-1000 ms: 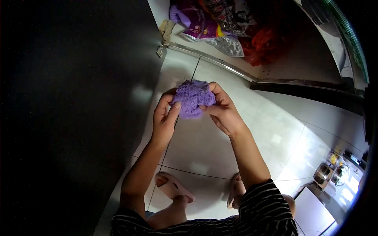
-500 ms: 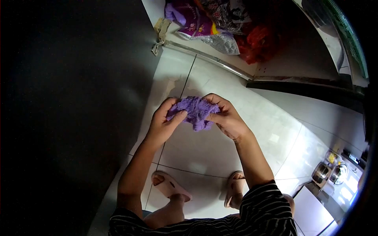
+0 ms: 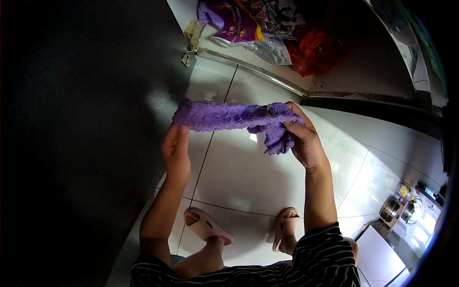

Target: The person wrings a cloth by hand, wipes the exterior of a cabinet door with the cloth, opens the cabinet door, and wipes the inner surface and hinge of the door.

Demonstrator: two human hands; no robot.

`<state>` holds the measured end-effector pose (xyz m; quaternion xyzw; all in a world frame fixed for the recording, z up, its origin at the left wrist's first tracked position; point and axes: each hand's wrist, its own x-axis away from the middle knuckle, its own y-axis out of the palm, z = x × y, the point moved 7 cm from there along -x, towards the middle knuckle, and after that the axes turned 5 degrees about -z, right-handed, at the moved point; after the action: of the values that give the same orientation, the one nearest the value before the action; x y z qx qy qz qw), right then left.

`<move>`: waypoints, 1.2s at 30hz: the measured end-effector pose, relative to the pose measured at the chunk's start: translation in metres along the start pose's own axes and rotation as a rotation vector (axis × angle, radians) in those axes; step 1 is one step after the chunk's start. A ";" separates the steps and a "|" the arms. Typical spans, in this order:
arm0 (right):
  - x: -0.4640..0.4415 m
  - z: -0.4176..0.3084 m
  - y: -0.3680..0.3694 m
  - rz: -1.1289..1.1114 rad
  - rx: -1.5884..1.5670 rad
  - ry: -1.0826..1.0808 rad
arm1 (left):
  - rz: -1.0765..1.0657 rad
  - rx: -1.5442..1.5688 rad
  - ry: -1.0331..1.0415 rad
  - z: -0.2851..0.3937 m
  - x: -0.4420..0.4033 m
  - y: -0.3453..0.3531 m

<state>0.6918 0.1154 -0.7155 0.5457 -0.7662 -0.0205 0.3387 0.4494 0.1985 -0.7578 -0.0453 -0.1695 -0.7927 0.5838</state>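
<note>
A fluffy purple cloth is stretched sideways between my two hands, above the tiled floor. My left hand pinches its left end, thumb on the near side and the other fingers mostly hidden behind it. At the other end, my right hand is closed on a bunched part, with the thumb pressed on top. A loose fold of the cloth hangs down beside the right hand.
Ahead is an open cabinet holding a purple packet and a red plastic bag. A dark door panel with a metal hinge stands on the left. Slippered feet rest on the floor tiles. Metal pots are at far right.
My hands have moved apart, left hand to the left and right hand to the right. The cloth has gone from a bunched lump to a long stretched strip.
</note>
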 end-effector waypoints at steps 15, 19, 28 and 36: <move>0.000 0.023 0.021 -0.085 -0.041 0.097 | -0.100 -0.329 0.249 0.039 0.014 0.042; -0.001 0.049 0.021 -0.126 -0.224 0.208 | -0.727 -0.599 0.544 0.043 0.044 0.108; 0.012 0.036 0.012 -0.328 0.082 0.213 | -0.735 -0.504 0.094 -0.004 0.017 0.065; -0.013 0.024 -0.009 -0.053 0.311 0.103 | -0.557 -0.018 -0.127 0.003 0.010 0.054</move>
<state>0.6889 0.1144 -0.7441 0.6117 -0.7273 0.1173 0.2882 0.4972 0.1764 -0.7409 -0.0519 -0.2047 -0.9196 0.3314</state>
